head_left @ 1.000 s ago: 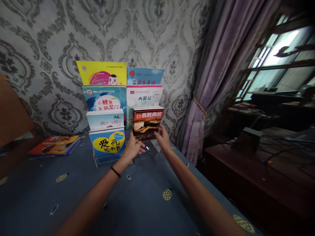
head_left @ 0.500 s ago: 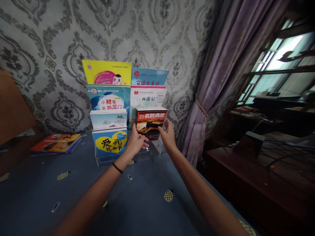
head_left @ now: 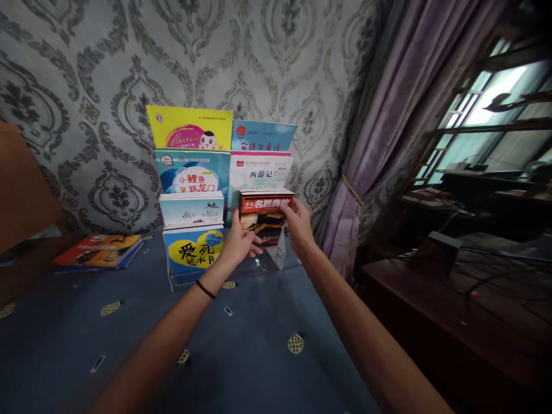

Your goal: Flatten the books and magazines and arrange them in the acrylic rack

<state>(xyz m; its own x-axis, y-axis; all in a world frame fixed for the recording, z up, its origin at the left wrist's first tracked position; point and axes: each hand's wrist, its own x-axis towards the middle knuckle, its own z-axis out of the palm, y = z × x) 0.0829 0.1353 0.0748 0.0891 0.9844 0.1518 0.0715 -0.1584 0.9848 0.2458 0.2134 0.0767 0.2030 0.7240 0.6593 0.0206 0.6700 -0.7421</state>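
A thick book with a red and black cover [head_left: 263, 223] stands upright in the right half of a clear stepped book stand [head_left: 279, 253], between my two hands. My left hand [head_left: 238, 240] grips its left edge, the lower fingers curling loosely in front of the cover. My right hand [head_left: 298, 223] pinches its upper right corner, covering the end of the title. Behind it rise a white book [head_left: 259, 171] and a light blue book [head_left: 264, 133]. The left half holds a blue book with a yellow heart [head_left: 194, 253], a pale book [head_left: 192, 211], a teal book [head_left: 192, 167] and a yellow book [head_left: 190, 121].
An orange-covered book [head_left: 101, 247] lies on another at the left of the blue patterned cloth [head_left: 241, 345]. A brown box [head_left: 21, 190] stands at the far left. Patterned wallpaper [head_left: 185, 57] is behind, with a tied purple curtain [head_left: 366, 172] and a dark red desk [head_left: 422, 305] with cables at right.
My right hand has moved up along the red and black book's right side to its top corner. My left hand stays at the left edge. The view shifts slightly.
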